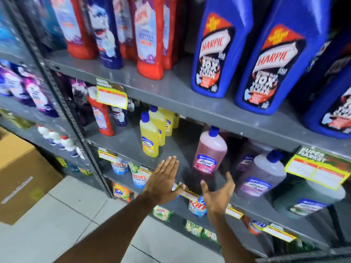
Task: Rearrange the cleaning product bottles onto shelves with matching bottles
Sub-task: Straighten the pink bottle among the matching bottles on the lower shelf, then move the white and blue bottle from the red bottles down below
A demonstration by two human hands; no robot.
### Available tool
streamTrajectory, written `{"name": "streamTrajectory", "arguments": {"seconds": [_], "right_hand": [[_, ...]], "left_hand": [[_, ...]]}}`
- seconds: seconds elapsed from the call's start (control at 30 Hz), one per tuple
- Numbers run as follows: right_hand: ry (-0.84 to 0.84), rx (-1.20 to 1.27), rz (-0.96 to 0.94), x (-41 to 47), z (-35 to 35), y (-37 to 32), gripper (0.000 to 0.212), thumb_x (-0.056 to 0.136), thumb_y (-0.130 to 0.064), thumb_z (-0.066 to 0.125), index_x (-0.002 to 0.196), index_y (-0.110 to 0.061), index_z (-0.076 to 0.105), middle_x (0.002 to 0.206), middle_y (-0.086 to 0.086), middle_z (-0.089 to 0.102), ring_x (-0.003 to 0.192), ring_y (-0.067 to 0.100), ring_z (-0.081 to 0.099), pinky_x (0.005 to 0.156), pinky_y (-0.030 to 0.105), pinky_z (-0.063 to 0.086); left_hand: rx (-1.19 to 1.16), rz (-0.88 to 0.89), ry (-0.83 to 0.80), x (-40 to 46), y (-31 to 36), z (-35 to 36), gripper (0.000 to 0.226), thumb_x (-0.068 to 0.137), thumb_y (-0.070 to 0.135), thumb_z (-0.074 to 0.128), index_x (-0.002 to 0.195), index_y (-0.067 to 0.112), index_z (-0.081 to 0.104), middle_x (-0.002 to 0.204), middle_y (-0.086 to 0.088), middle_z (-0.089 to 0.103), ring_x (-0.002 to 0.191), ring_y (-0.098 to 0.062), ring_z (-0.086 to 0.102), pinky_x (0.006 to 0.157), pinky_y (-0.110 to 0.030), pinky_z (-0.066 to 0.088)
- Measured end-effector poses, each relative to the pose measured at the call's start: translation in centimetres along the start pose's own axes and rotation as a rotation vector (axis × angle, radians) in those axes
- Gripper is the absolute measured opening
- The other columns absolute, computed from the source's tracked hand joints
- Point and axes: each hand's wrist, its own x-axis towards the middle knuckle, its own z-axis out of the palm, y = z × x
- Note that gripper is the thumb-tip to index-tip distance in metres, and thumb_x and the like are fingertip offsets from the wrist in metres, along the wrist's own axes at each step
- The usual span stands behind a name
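Observation:
A pink cleaner bottle (209, 150) with a blue cap stands upright on the middle grey shelf (176, 147). To its left stand yellow bottles (150, 133) with blue caps, to its right a purple bottle (261, 173) and a dark green one (307, 196). My left hand (163, 179) is flat and open just in front of the shelf edge, below and left of the pink bottle. My right hand (218, 194) is open with spread fingers, just below the pink bottle, not touching it.
The top shelf (171, 86) carries red and blue Harpic bottles (150, 35) and large blue jugs (218, 48). A red bottle (101, 116) stands on the middle shelf at the left. Detergent packets (139, 177) fill lower shelves. A cardboard box (20, 173) sits on the tiled floor.

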Motion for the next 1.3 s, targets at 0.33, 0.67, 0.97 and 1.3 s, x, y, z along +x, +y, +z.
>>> {"name": "streamTrajectory", "arguments": {"seconds": [0.33, 0.67, 0.97, 1.3], "right_hand": [[-0.292, 0.033, -0.361, -5.0, -1.5, -11.7, 0.070, 0.081, -0.036, 0.078, 0.141, -0.005, 0.058, 0.133, 0.022, 0.062, 0.122, 0.040, 0.060, 0.109, 0.037, 0.044], [-0.478, 0.192, -0.635, -5.7, 1.6, -29.2, 0.055, 0.083, -0.009, 0.079, 0.136, -0.011, 0.062, 0.136, 0.007, 0.063, 0.128, 0.030, 0.062, 0.111, 0.049, 0.047], [-0.370, 0.222, -0.720, -3.4, 10.0, -42.1, 0.059, 0.097, -0.021, 0.074, 0.151, -0.017, 0.051, 0.149, -0.006, 0.054, 0.135, 0.004, 0.048, 0.108, 0.000, 0.026], [-0.235, 0.120, -0.478, 1.2, 18.6, -48.7, 0.070, 0.096, -0.012, 0.074, 0.157, -0.006, 0.040, 0.152, 0.015, 0.053, 0.140, 0.029, 0.051, 0.106, 0.020, 0.029]], "left_hand": [[0.113, -0.120, 0.194, -8.6, -1.8, -14.3, 0.088, 0.097, 0.060, 0.040, 0.160, 0.001, 0.023, 0.170, -0.015, 0.014, 0.159, -0.035, 0.010, 0.126, -0.047, 0.010], [0.217, -0.277, 0.328, -12.1, -8.1, -23.0, 0.093, 0.100, 0.070, 0.023, 0.163, 0.006, -0.001, 0.172, -0.011, -0.007, 0.160, -0.022, -0.011, 0.130, -0.043, 0.001], [0.291, -0.286, 0.386, -9.3, -20.8, -29.5, 0.093, 0.101, 0.073, 0.021, 0.164, 0.008, 0.000, 0.173, -0.011, -0.006, 0.160, -0.021, -0.011, 0.131, -0.040, -0.004], [0.334, -0.127, 0.288, -1.6, -32.3, -34.6, 0.097, 0.098, 0.076, 0.010, 0.162, 0.006, -0.008, 0.172, -0.012, -0.011, 0.160, -0.024, -0.011, 0.131, -0.042, 0.001]]}}
